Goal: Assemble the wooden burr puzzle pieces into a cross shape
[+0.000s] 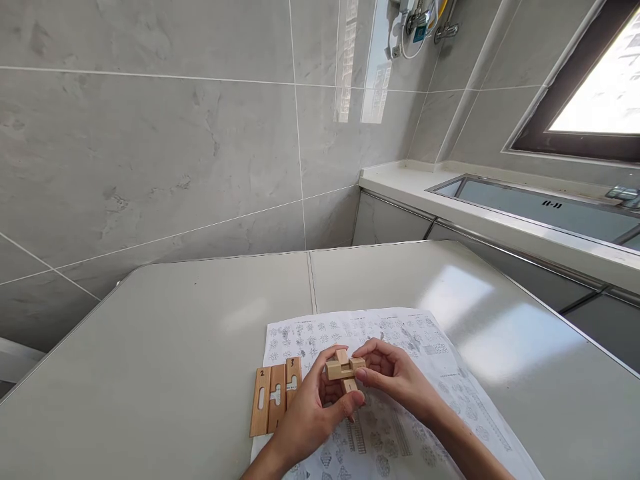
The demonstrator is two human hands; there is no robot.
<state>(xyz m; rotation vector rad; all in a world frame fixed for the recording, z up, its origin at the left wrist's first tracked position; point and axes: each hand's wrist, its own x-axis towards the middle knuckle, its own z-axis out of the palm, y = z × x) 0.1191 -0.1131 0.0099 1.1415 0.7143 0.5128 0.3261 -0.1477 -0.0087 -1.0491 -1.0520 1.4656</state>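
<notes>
Head view, and we start at the left, where the pale desk point(150, 360) runs out to the grey wall point(200, 167). Next up, three wooden slats point(267, 408), side by side along the left edge of the printed paper point(445, 387), slots cut through them, a 2 and a 3 readable. Then our left hand point(314, 405): curled round the blocks point(336, 371), thumb low at the near side, fingers behind. And there the blocks are, up over the paper between our two hands, several bars crossing, one poking down toward that thumb! On their right, our right hand point(397, 375), thumb and index pinching the right end of the cluster, other fingers folded in. Far right, up high, a bright window point(597, 87).

We'd call this the fiddly stage, the bars being worked at their joint; whether they are going in or coming out, we can't tell. Next move, in our judgement, calls for a steady left hand and a gentle, straight nudge from the right, no twisting.
</notes>
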